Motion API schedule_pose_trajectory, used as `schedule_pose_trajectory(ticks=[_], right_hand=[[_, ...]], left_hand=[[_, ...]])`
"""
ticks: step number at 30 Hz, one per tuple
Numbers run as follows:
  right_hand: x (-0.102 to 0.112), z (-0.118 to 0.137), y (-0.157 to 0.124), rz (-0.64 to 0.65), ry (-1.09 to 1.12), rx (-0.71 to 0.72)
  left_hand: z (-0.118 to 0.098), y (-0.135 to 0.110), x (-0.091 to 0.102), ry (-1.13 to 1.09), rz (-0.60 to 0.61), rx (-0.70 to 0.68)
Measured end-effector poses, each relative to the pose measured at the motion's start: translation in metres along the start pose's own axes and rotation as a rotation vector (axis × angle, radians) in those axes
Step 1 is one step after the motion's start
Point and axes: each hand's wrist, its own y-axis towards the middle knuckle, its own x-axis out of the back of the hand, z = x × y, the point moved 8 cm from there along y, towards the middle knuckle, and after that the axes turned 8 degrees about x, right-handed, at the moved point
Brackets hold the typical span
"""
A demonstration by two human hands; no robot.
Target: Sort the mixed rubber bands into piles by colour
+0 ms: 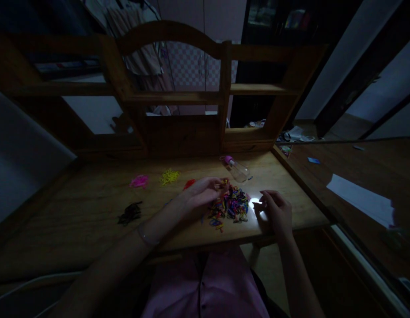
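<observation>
A mixed pile of small coloured rubber bands [236, 204] lies on the wooden desk between my hands. My left hand [208, 190] reaches over the pile's far left side, its fingertips pinched on a yellowish rubber band [225, 181]. To the right of the pile, my right hand [276, 210] hovers low beside a bright patch of light, thumb and fingers closed together; what they hold, if anything, is too dark to make out. Single-colour heaps lie to the left: pink bands [139, 181], yellow bands [169, 176], black bands [130, 213], and red bands [189, 183] partly behind my left hand.
A clear bottle with a purple cap [238, 170] lies on its side behind the pile. The desk's wooden shelf unit [181, 97] rises at the back. On the right, a lower brown surface holds a white paper sheet [360, 198] and a small blue card [313, 160].
</observation>
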Motion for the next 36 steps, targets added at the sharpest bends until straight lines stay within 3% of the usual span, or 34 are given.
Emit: schedule_pose_trajectory(ticks=[4,6,8,11,15,19,22,31,33,36], right_hand=[[0.001,-0.003,0.000,0.004,-0.034,0.000],[0.001,-0.003,-0.001,0.006,-0.041,-0.004],[0.002,-0.003,-0.001,0.000,-0.052,-0.009],[0.002,-0.002,-0.001,-0.010,-0.067,-0.010],[0.002,-0.001,-0.002,-0.003,-0.071,-0.011],[0.002,0.001,-0.002,-0.004,-0.082,0.002],[0.002,0.001,-0.002,-0.009,-0.074,-0.001],[0.001,-0.001,-0.003,-0.008,-0.027,-0.029],[0.001,0.001,-0.003,-0.009,-0.030,-0.015],[0.001,0.004,-0.002,-0.016,-0.044,0.011]], left_hand=[[0.013,-0.023,0.009,-0.369,0.136,0.212],[0.014,-0.032,0.013,-0.543,0.154,0.228],[0.012,-0.038,0.021,-0.566,0.122,0.182],[0.002,-0.040,0.053,-0.398,-0.100,-0.001],[-0.029,-0.047,0.126,-0.203,-0.512,-0.333],[-0.050,-0.050,0.188,-0.098,-0.698,-0.474],[-0.054,-0.050,0.209,0.038,-0.736,-0.494],[-0.055,-0.054,0.208,0.241,-0.743,-0.444],[-0.064,-0.064,0.195,0.306,-0.759,-0.477],[-0.076,-0.084,0.148,0.537,-0.725,-0.559]])
